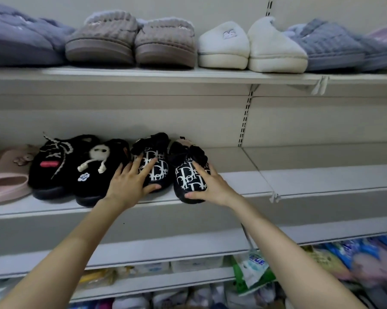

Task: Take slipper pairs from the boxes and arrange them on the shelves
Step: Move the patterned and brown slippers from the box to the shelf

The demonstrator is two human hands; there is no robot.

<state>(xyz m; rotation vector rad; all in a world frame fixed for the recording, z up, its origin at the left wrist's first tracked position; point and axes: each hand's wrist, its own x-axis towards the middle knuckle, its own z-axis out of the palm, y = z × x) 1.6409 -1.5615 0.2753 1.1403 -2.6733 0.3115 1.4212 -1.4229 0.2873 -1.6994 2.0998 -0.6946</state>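
Two black slippers with white lettering and black bows stand side by side on the middle shelf (244, 181). My left hand (130, 181) grips the toe of the left lettered slipper (153, 161), fingers spread over its top and thumb under the front. My right hand (208, 186) grips the toe of the right lettered slipper (189, 177), thumb at its front edge, fingers along its right side. The right slipper's toe sticks out slightly over the shelf's front edge.
Left of them on the same shelf stand a black plush pair (76, 166) with a bow and a white doll, then a pink slipper (7, 177). The top shelf (188, 74) carries several grey, white and blue pairs. Packaged goods (255, 273) fill the lower shelves.
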